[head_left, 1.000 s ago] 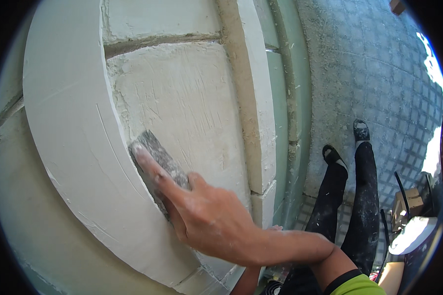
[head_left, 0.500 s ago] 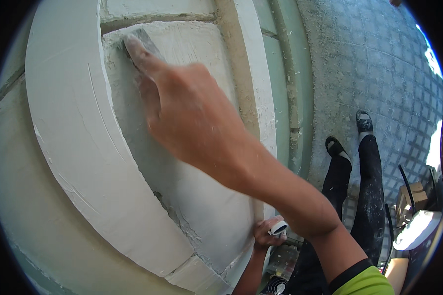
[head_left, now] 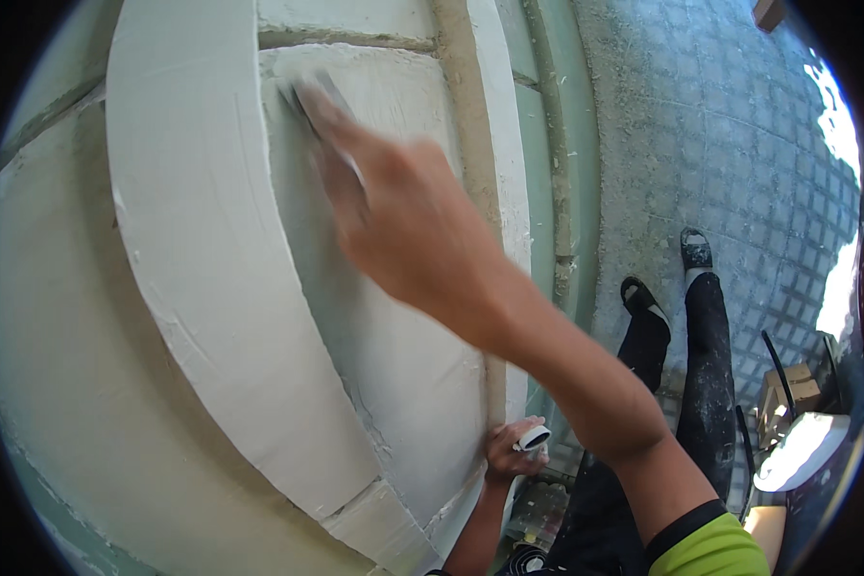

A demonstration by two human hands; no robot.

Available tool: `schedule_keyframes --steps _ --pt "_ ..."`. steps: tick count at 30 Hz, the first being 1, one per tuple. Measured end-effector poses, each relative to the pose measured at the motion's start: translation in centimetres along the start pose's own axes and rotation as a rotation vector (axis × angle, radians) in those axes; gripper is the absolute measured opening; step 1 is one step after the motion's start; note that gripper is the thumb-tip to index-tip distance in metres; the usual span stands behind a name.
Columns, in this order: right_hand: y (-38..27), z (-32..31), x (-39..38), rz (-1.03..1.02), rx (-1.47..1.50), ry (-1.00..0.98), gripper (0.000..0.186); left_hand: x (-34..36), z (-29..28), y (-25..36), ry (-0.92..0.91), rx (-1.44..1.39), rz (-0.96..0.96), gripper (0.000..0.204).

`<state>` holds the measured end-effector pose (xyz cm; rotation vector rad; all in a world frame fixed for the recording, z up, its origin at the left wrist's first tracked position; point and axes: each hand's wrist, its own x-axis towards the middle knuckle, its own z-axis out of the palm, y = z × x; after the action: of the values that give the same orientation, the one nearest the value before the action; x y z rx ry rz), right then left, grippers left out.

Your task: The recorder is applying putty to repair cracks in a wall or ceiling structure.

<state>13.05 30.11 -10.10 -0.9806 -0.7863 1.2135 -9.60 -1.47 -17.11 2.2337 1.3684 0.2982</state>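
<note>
My right hand (head_left: 418, 221) reaches up across the panel, its index finger stretched along a thin grey blade that looks like a putty knife (head_left: 332, 94). Motion smears the fingertip and blade. The blade lies at the upper part of a recessed, plaster-coated wall panel (head_left: 408, 360). Low in the view, my left hand (head_left: 509, 449) is closed around a white object with a hollow round end (head_left: 533, 439), beside the panel's right-hand border. Most of that object is hidden by the fingers.
A raised, curved white band (head_left: 197, 211) borders the panel on the left. A pale strip (head_left: 504, 144) and green blocks (head_left: 538, 134) run along its right. Beyond lies a tiled, dusty floor (head_left: 672, 144), with a cardboard box (head_left: 787, 398) and a white rounded object (head_left: 804, 451) at lower right.
The view has shifted, so the wall appears farther right. My right hand and its blade remain near the panel's top, the blade now turned more edge-on. My left hand keeps its hold.
</note>
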Motion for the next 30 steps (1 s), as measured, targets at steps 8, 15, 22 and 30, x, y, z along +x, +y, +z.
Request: schedule_keyframes --steps 8,15,22,30 --pt "2.9 4.2 -13.5 0.08 -0.129 -0.098 0.064 -4.5 0.5 -3.7 -0.549 0.725 0.439 0.036" --pt "1.2 -1.7 3.1 0.092 -0.198 0.118 0.049 0.1 -0.1 -0.2 -0.041 -0.004 0.112 0.027" --pt "6.1 0.4 -7.0 0.029 -0.334 0.113 0.05 -0.6 -0.3 -0.8 -0.036 -0.034 0.128 0.021" --pt "4.2 1.4 -9.2 0.383 -0.285 0.123 0.051 -0.5 -0.7 -0.6 0.014 -0.037 0.16 0.018"
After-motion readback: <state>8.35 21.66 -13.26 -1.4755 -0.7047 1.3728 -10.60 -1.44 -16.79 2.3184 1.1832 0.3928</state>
